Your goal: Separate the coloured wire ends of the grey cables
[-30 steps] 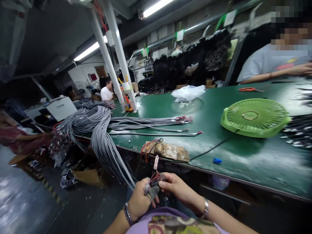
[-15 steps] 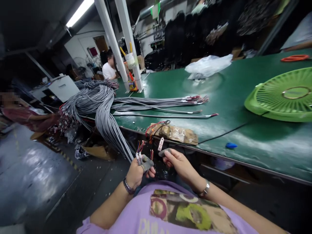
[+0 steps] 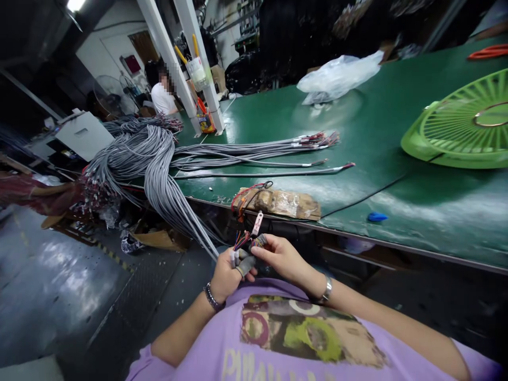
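Observation:
My left hand (image 3: 232, 272) is closed around the ends of several grey cables, their fanned coloured wires (image 3: 240, 241) pointing up past the fingers. Close beside it, my right hand (image 3: 280, 256) pinches at the tips of some of these wires between thumb and forefinger. Grey coverings wrap fingers on both hands. Just above the right fingertips, a small pale tag-like piece with holes (image 3: 257, 224) hangs at the table edge. The held cables run back to a thick bundle of grey cables (image 3: 159, 182) draped over the table edge.
On the green table (image 3: 273, 116) lie more grey cables (image 3: 246, 153), a taped board with wires (image 3: 289, 203), a blue piece (image 3: 377, 217), a plastic bag (image 3: 337, 76) and a green fan (image 3: 468, 124). White posts (image 3: 204, 69) stand behind. Other people sit at left.
My right hand has moved left and closed in on the wires at my left hand, from which it was apart before. The camera view has shifted slightly.

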Motion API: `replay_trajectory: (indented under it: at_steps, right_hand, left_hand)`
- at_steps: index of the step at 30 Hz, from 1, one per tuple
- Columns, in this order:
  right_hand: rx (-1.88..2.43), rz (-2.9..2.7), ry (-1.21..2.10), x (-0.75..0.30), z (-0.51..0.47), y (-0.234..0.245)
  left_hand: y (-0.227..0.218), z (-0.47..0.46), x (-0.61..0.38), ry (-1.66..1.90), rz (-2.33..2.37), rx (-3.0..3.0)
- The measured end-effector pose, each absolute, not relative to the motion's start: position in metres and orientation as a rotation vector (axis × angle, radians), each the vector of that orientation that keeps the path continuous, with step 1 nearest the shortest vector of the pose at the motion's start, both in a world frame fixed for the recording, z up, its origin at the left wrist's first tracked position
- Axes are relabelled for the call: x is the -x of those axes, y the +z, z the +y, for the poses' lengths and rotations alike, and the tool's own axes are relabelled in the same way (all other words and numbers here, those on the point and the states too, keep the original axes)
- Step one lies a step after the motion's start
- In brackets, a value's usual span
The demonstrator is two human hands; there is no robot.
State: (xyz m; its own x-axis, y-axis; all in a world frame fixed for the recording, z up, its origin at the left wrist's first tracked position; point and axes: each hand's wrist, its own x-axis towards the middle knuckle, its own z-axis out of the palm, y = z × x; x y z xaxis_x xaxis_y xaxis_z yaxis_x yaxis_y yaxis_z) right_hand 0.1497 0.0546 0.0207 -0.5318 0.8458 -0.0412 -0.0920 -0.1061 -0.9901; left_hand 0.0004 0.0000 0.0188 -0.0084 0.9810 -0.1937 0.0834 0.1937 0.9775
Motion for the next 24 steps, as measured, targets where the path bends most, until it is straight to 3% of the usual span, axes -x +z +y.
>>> replay_trajectory:
  at_steps: [24]
  right_hand:
    - [0.816,-1.420,1.693,-0.148,0.054,0.011]
  left_hand:
    - [0.023,0.008,-0.010,1.310,1.382,-0.862]
